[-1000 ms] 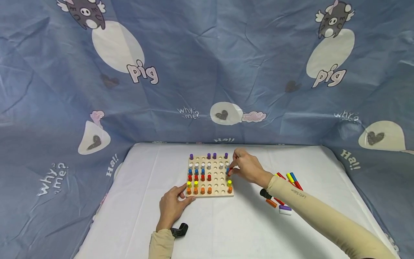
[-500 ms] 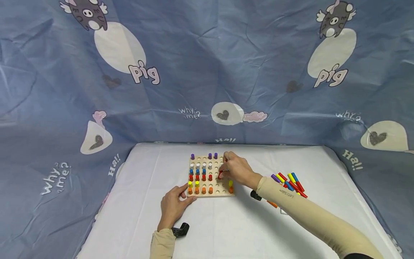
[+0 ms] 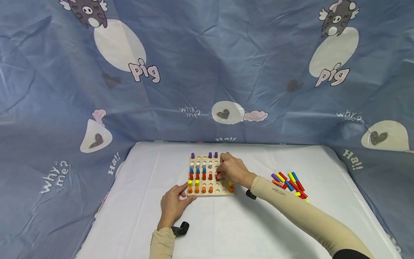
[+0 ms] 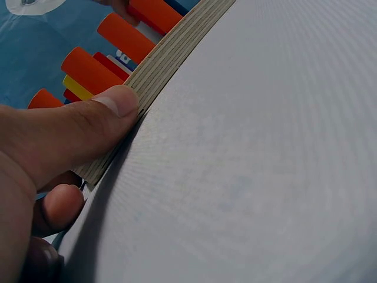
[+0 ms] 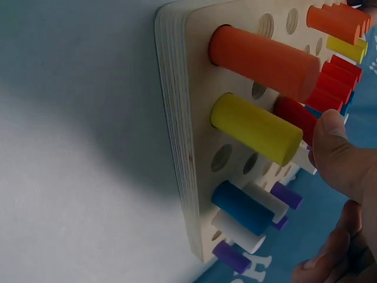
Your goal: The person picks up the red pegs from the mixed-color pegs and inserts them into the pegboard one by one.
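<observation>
A wooden pegboard (image 3: 211, 195) with rows of coloured pegs lies on the white table. My left hand (image 3: 173, 205) grips its near left corner, the thumb against the front edge and the fingers along the left side. In the left wrist view that thumb (image 4: 88, 127) presses on the layered edge. Over the right part of the board, my right hand (image 3: 234, 171) pinches a red peg (image 5: 297, 118) that stands at a hole in the red row. In the head view the hand hides part of the board's right side, where the right wrist view shows yellow (image 5: 256, 130) and blue (image 5: 242, 206) pegs.
To the right of the board lies a loose pile of pegs (image 3: 292, 183) in several colours. My right forearm (image 3: 291, 205) stretches across the table beside it. A patterned blue cloth (image 3: 194, 72) rises behind and at both sides.
My right hand has moved left from the board's right edge, carrying the red peg, and come down at the red row. More of the loose pile shows. My left hand stays at the corner.
</observation>
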### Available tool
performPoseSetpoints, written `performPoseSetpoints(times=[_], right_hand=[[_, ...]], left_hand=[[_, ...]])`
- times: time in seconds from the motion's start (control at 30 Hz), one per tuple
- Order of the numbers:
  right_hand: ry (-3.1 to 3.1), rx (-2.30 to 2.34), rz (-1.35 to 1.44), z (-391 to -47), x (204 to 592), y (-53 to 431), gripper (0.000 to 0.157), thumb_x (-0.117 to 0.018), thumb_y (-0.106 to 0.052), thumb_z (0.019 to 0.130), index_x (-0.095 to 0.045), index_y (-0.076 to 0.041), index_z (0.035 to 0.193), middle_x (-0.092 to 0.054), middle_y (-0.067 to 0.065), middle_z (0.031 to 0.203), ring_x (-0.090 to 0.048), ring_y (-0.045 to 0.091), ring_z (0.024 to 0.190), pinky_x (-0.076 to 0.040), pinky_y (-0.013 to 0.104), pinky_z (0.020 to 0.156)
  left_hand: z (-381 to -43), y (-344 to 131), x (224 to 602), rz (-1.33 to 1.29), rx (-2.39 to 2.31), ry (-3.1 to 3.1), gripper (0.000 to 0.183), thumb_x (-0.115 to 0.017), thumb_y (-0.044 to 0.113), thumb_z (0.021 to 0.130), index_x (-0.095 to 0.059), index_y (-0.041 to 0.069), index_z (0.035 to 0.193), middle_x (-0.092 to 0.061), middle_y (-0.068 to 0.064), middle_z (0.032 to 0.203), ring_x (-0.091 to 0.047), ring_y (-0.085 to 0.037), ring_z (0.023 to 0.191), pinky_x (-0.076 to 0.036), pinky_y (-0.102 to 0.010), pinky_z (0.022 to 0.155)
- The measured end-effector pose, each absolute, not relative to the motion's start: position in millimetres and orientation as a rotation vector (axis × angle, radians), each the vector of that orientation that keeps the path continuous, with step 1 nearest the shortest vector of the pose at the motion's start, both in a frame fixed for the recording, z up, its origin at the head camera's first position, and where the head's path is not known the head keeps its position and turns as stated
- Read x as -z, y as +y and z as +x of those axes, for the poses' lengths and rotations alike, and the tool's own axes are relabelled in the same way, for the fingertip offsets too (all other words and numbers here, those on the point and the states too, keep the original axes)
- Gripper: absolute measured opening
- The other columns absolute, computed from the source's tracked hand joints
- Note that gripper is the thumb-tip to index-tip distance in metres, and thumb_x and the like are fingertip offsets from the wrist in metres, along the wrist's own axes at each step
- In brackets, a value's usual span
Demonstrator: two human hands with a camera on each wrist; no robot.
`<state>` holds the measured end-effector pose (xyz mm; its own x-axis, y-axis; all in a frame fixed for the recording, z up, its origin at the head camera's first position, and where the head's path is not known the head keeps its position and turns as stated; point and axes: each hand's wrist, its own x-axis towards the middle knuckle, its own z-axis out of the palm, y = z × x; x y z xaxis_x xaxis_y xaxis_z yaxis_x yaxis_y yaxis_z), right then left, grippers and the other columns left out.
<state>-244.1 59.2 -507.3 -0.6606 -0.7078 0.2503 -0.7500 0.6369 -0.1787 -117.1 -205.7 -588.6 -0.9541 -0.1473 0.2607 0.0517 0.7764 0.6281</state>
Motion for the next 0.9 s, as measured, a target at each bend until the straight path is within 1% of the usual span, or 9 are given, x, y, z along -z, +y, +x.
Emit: performPoseSetpoints(times=[0.1, 0.3, 0.43, 0.6, 0.77, 0.9], right_hand=[[-2.714, -0.395, 1.199, -244.5, 506.6, 59.1, 0.014, -0.091, -0.034, 0.083, -0.088, -0.024, 0.093, -0.052, -0.003, 0.092, -0.043, 0.015, 0.082, -0.041, 0.028, 0.057], [-2.7, -0.374, 1.207, -245.4, 505.9, 57.0, 0.015, -0.091, -0.032, 0.082, -0.088, -0.024, 0.094, -0.051, -0.003, 0.091, -0.044, 0.015, 0.082, -0.043, 0.029, 0.057], [-2.682, -0.332, 1.23, -245.9, 508.9, 55.2, 0.014, -0.092, -0.032, 0.081, -0.088, -0.026, 0.093, -0.051, -0.003, 0.09, -0.043, 0.014, 0.081, -0.042, 0.027, 0.056], [-2.678, -0.334, 1.23, -247.0, 511.5, 54.7, 0.015, -0.092, -0.032, 0.08, -0.088, -0.025, 0.093, -0.051, -0.003, 0.089, -0.043, 0.013, 0.08, -0.043, 0.026, 0.057], [-2.677, -0.315, 1.212, -246.8, 511.3, 54.2, 0.016, -0.094, -0.032, 0.078, -0.088, -0.024, 0.091, -0.056, -0.003, 0.089, -0.049, 0.013, 0.081, -0.047, 0.027, 0.059], [-2.636, -0.248, 1.256, -243.9, 510.2, 50.9, 0.015, -0.094, -0.029, 0.078, -0.088, -0.023, 0.091, -0.06, -0.001, 0.092, -0.051, 0.014, 0.082, -0.05, 0.028, 0.058]], left_hand=[[-118.3, -205.2, 588.4, 0.061, 0.952, -2.666, 0.065, -0.097, 0.042, 0.075, -0.078, 0.013, 0.13, -0.055, 0.009, 0.073, -0.036, -0.004, 0.058, -0.03, -0.026, 0.059], [-118.6, -205.0, 589.6, 0.042, 0.929, -2.637, 0.063, -0.097, 0.041, 0.074, -0.079, 0.012, 0.127, -0.055, 0.008, 0.071, -0.034, -0.003, 0.058, -0.029, -0.025, 0.058], [-116.7, -204.8, 589.7, 0.065, 0.942, -2.648, 0.064, -0.098, 0.04, 0.073, -0.079, 0.012, 0.127, -0.055, 0.009, 0.072, -0.035, -0.003, 0.058, -0.029, -0.025, 0.058], [-115.8, -204.2, 589.0, 0.093, 0.96, -2.676, 0.065, -0.097, 0.041, 0.074, -0.078, 0.012, 0.129, -0.054, 0.011, 0.073, -0.036, -0.004, 0.059, -0.03, -0.026, 0.06], [-115.8, -204.0, 588.5, 0.081, 0.95, -2.663, 0.064, -0.097, 0.041, 0.075, -0.078, 0.011, 0.129, -0.055, 0.011, 0.072, -0.036, -0.003, 0.058, -0.029, -0.025, 0.059], [-115.2, -204.0, 588.7, 0.076, 0.939, -2.643, 0.064, -0.097, 0.039, 0.074, -0.078, 0.01, 0.127, -0.056, 0.01, 0.072, -0.035, -0.002, 0.057, -0.029, -0.025, 0.058]])
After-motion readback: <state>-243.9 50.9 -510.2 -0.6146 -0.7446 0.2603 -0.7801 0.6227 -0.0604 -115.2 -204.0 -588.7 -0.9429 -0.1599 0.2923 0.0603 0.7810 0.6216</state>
